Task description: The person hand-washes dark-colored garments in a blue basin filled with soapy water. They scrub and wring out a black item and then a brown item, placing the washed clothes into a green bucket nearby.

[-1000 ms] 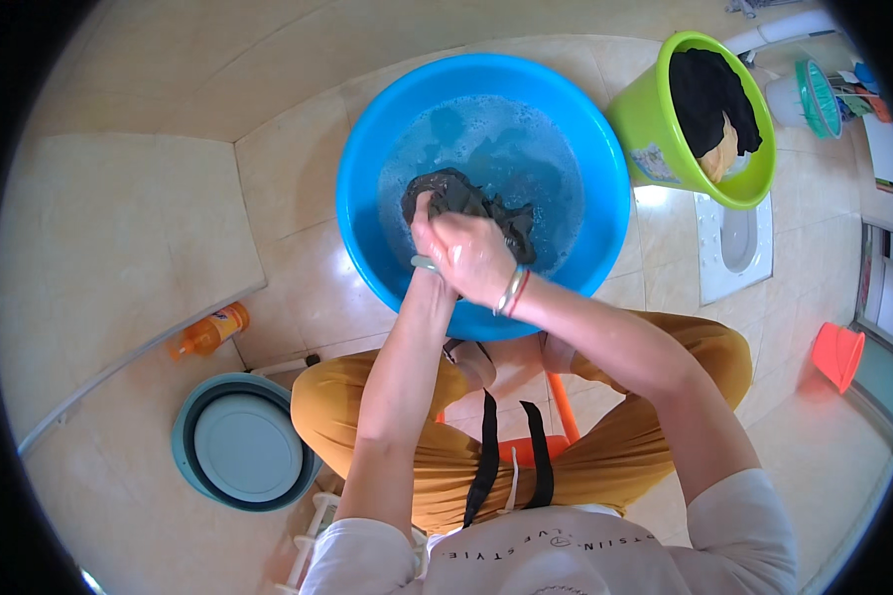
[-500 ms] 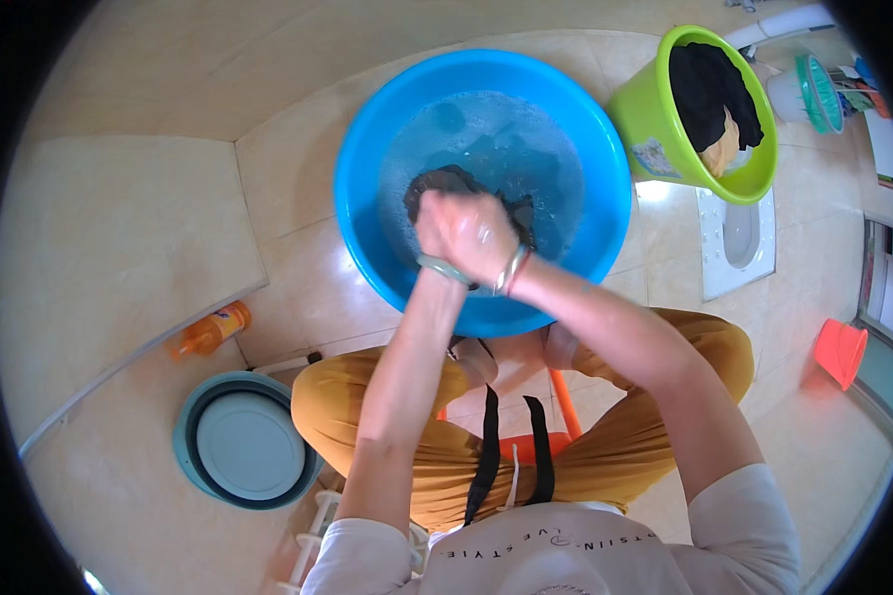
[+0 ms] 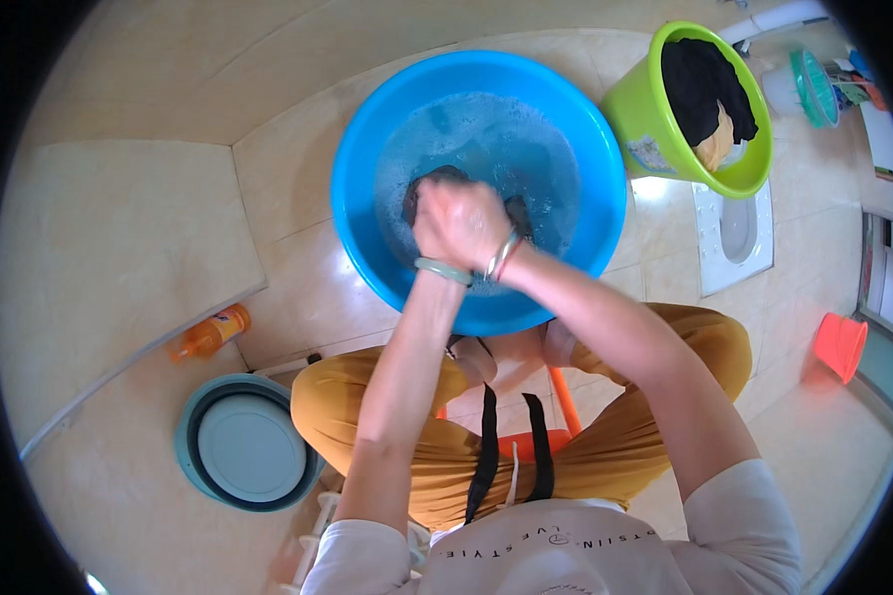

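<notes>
A large blue basin (image 3: 357, 213) of sudsy water stands on the tiled floor before me. Over the water my left hand (image 3: 433, 226) and my right hand (image 3: 474, 220) press together, both closed around a wet dark cloth (image 3: 422, 193). The cloth bulges out beyond the hands on the far left side, and a dark piece shows to the right of them. Motion blurs the fingers a little, and the hands hide the cloth's middle. A pale green bangle circles my left wrist; a silver bracelet and a red band are on the right.
A lime green bucket (image 3: 633, 124) holding black and tan cloth (image 3: 704, 89) leans at the basin's right, beside a white squat toilet (image 3: 734, 238). At left lie an orange bottle (image 3: 213, 332) and a grey-green collapsible basin (image 3: 253, 448). A red bucket (image 3: 840, 347) is far right.
The hands stay together on the cloth and shift only slightly. Less of the dark cloth shows to their right. The whole view has moved a little.
</notes>
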### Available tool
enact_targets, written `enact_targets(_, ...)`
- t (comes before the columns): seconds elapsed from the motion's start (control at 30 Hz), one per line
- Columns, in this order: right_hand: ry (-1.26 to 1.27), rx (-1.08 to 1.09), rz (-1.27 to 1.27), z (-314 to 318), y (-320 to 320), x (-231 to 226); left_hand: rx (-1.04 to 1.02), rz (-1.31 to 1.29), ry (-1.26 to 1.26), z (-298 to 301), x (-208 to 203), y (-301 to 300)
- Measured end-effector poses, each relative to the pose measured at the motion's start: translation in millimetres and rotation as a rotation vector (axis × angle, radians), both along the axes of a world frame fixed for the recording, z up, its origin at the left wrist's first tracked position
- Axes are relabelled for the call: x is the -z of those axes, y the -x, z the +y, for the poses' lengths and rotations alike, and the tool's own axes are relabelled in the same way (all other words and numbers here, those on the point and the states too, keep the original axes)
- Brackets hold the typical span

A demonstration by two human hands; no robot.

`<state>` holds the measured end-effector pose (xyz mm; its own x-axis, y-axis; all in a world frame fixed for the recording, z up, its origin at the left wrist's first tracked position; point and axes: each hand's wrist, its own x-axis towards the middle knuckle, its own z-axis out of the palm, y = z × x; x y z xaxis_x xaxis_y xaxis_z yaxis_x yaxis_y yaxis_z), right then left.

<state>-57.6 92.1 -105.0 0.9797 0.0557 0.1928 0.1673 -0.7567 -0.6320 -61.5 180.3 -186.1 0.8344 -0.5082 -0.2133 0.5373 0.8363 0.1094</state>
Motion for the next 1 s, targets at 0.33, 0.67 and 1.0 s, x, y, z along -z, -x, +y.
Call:
enact_targets(0.33, -0.218, -0.062, -0.075, 9, 35, -28, 0.130, 0.203, -0.270, 1, -19, -3)
enact_targets(0.67, -0.219, 0.216, 0.440, -150, -29, 33, 0.135, 0.459, -0.526, -30, -69, -11)
enact_targets(1.0, -0.652, -0.248, 0.567, -133, -23, -17, -0.046, -1.242, -1.944, -16, -87, -20)
